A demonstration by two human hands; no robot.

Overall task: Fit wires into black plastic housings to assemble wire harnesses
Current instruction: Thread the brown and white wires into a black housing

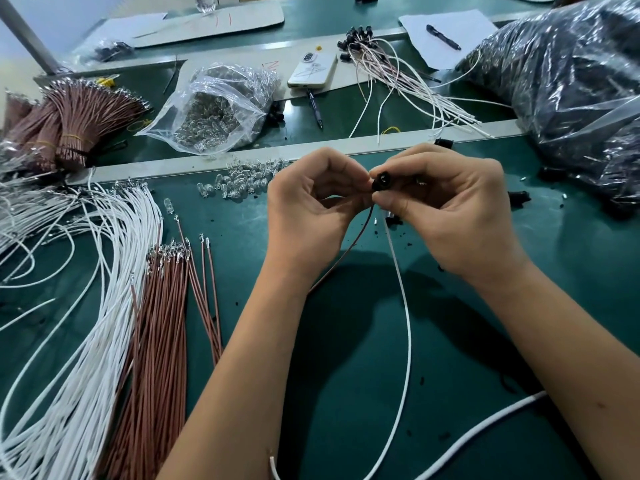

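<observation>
Black housing (pixel 382 182) sits pinched in the right hand (pixel 446 209) above the green bench (pixel 346 341), open end turned toward the left hand (pixel 311 206), whose curled fingers meet it there. A brown wire (pixel 349 249) and a white wire (pixel 403 292) trail down toward the person.

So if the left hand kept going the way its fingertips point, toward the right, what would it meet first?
The small round black plastic housing, pinched by the right hand. The left hand has its fingertips right beside it; whether they already touch is unclear. A brown wire and a white wire hang below.
</observation>
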